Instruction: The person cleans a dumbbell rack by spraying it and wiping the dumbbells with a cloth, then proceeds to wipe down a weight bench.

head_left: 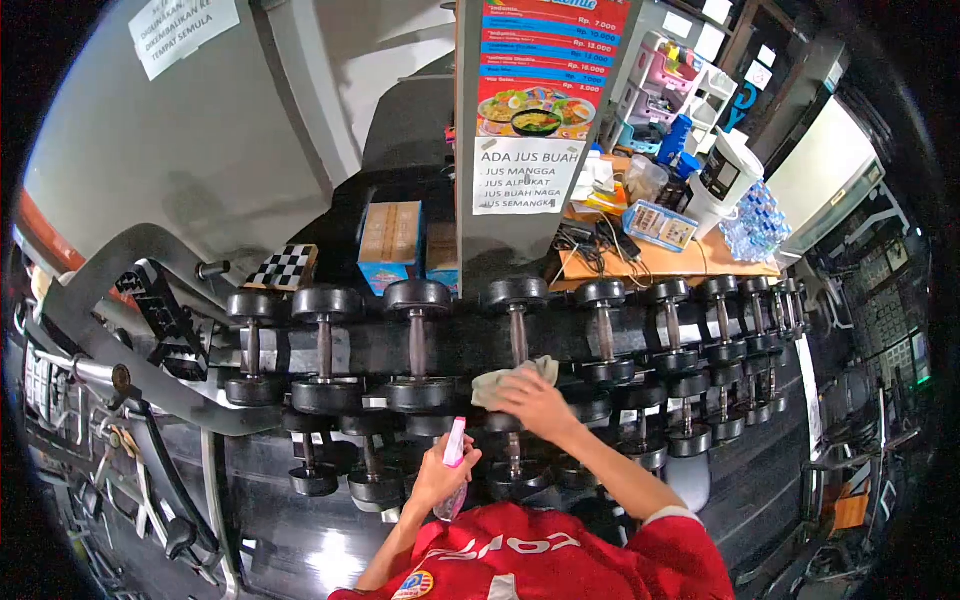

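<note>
My left hand (437,474) is wrapped round a spray bottle (455,445) with a pink and white head, held upright just in front of the rack. In my right hand (532,404) is a pale greenish-grey cloth (488,388), pressed onto the near end of a black dumbbell (518,335) on the upper tier. The fingers lie over the cloth, and it covers part of that dumbbell's near head. Another dumbbell (417,345) rests directly to the left, and one more (605,335) to the right.
Several dumbbells fill both tiers of the rack. Behind stands a pillar with a menu poster (540,85). A wooden table (715,258) with cables and a white bucket (732,168) is at back right. Cardboard boxes (391,235) sit behind the rack; gym machine frames (150,440) stand left.
</note>
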Demonstrator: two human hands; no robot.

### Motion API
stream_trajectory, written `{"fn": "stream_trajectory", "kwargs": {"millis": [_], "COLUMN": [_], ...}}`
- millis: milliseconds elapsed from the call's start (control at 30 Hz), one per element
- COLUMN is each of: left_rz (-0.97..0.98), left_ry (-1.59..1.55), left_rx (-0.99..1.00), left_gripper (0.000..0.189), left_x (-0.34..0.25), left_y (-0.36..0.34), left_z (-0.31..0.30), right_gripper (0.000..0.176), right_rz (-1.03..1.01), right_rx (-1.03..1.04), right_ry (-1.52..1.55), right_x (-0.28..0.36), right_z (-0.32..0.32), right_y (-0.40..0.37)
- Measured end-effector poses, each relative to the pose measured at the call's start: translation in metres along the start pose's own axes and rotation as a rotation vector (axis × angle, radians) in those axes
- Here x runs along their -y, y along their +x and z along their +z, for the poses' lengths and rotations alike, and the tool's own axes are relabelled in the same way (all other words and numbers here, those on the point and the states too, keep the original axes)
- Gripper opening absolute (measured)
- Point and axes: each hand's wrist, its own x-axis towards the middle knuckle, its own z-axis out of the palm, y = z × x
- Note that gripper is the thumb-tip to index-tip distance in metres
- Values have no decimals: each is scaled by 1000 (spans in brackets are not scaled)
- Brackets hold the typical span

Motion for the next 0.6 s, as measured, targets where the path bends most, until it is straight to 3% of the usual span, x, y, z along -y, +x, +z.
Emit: {"fn": "stream_trajectory", "kwargs": {"millis": [67, 133, 167, 200, 267, 300, 333, 400, 467, 533, 567, 600], "left_rz": [-1, -6, 8, 23, -13, 6, 21, -6, 10, -11, -29, -29], "left_ry": [-9, -16, -7, 7, 40, 28, 14, -2, -70, -62, -58, -59], "left_rx": [6, 12, 23, 35, 26, 39, 48, 37, 12, -5, -17, -12], "left_gripper": [26, 26, 25, 25, 25, 25, 26, 25, 25, 24, 24, 24], "left_x": [-1, -2, -3, -5, -13, -13, -13, -12, -10, -6, -4, -3], "left_y": [4, 8, 10, 11, 13, 14, 14, 14, 13, 12, 11, 11], "left_z": [0, 2, 4, 6, 11, 12, 12, 11, 8, 4, 3, 1], "right_gripper": [32, 30, 29, 29, 32, 37, 37, 35, 29, 26, 32, 35], "right_rz": [321, 857, 1071, 1078, 1258, 1351, 1346, 1386, 1319, 1009, 792, 588], "right_rx": [-185, -395, -404, -406, -439, -650, -644, -975, -842, -699, -540, -369], "right_ry": [94, 320, 584, 583, 893, 1148, 1156, 1117, 774, 601, 257, 213], "right_x": [-19, -32, -40, -38, -28, -15, -10, 0, 11, 12, 8, 3], "right_z": [-9, 29, 51, 74, 100, 105, 105, 103, 60, 44, 33, 24], "right_y": [-28, -69, -93, -113, -125, -121, -112, -100, -69, -53, -44, -37]}}
